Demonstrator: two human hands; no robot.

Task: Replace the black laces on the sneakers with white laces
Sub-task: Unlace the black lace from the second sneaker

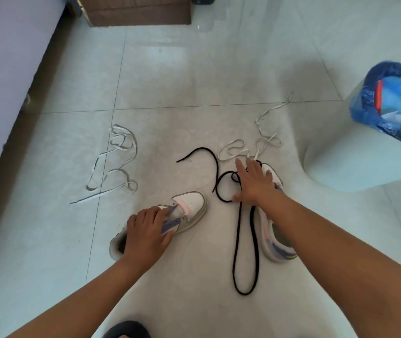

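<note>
Resting on tiled floor (194, 81): two sneakers. Left hand (145, 234) grips left sneaker (187, 211) over tongue area, fingers curled round upper. Right hand (253, 181) lies flat over right sneaker (275, 242), fingers straight and spread, reaching toward toe. Black lace (243, 252) loose on floor between sneakers. White lace (114, 164) toward left wall; second white lace (263, 140) just beyond right sneaker. Blue-lined bin (394, 103) at right edge.

- Two sneakers on the floor (194, 81): left sneaker (187, 211), right sneaker (271, 230).
- One lace (243, 230) lies between them.
- Two more laces beyond: one (114, 164) far left, one (255, 142) behind the right sneaker.
- Bin (394, 103) far right.
- Box (141, 11) at the back.
</note>
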